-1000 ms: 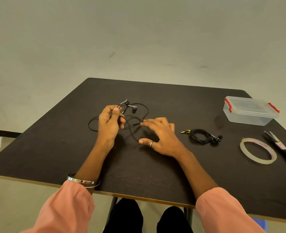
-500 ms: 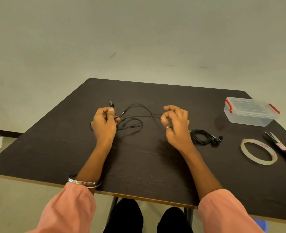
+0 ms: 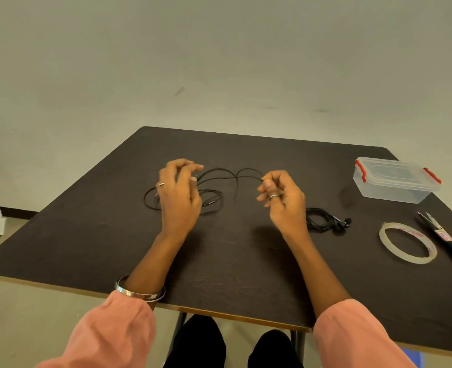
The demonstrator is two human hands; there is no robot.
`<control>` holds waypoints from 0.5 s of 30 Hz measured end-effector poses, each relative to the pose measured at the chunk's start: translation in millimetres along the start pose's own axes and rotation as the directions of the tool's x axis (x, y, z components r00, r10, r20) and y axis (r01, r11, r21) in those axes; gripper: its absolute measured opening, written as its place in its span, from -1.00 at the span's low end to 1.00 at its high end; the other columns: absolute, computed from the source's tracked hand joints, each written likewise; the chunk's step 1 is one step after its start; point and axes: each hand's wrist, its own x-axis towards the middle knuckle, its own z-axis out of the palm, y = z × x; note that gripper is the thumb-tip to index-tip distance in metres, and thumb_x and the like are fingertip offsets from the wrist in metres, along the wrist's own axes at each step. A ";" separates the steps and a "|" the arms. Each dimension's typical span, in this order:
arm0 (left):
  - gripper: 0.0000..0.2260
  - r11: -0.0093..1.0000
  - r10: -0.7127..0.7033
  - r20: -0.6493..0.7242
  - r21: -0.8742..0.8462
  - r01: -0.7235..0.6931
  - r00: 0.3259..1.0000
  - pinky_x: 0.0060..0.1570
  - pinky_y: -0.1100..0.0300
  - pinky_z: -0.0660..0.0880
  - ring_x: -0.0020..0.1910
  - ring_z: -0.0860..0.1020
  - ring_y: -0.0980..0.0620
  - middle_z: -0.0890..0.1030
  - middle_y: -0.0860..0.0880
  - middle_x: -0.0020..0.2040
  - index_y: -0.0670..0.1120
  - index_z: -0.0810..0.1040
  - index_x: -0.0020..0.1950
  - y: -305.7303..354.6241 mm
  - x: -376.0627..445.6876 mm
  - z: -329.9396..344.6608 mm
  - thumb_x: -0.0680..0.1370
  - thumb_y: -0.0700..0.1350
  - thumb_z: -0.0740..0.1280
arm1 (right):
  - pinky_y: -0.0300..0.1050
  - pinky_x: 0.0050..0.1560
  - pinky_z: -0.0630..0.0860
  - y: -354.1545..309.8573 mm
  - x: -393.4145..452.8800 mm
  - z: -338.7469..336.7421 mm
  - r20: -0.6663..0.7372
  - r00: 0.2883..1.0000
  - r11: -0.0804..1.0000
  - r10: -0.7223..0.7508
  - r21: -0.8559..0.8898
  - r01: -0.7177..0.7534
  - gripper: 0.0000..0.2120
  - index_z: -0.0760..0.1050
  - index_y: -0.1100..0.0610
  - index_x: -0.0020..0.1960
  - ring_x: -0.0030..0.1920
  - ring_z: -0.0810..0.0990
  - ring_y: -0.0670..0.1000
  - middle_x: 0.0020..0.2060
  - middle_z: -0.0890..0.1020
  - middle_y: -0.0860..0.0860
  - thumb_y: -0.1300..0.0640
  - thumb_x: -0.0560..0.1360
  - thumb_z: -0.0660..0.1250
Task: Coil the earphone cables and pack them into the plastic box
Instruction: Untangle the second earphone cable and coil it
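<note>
Both hands are up over the dark table (image 3: 246, 274), held apart. The left hand (image 3: 178, 193) pinches one part of the loose black cable (image 3: 219, 172). The right hand (image 3: 283, 197) pinches another part. The cable hangs between them, and the rest lies in loops on the table. A coiled cable (image 3: 323, 223) sits just beside the right hand. The box (image 3: 394, 180) is shut, far right.

2 earphone sets – 1 loose (image 3: 214, 179), 1 coiled (image 3: 323, 221) – 1 plastic box (image 3: 394, 181), 1 tape roll (image 3: 408, 243), 1 scissors (image 3: 447, 243).
</note>
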 end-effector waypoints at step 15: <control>-0.86 0.933 0.173 0.549 -0.358 0.043 0.817 -0.04 0.04 0.55 -0.17 0.63 0.08 0.69 -0.05 -0.19 -0.09 0.62 -0.06 35.4 38.1 8.6 0.58 -0.14 0.26 | -0.08 -0.33 0.55 -19.1 1.0 -5.4 0.266 0.946 0.701 0.186 0.638 -0.318 -0.75 0.47 0.19 0.02 -0.33 0.56 0.02 -0.23 0.62 0.16 0.29 0.36 0.41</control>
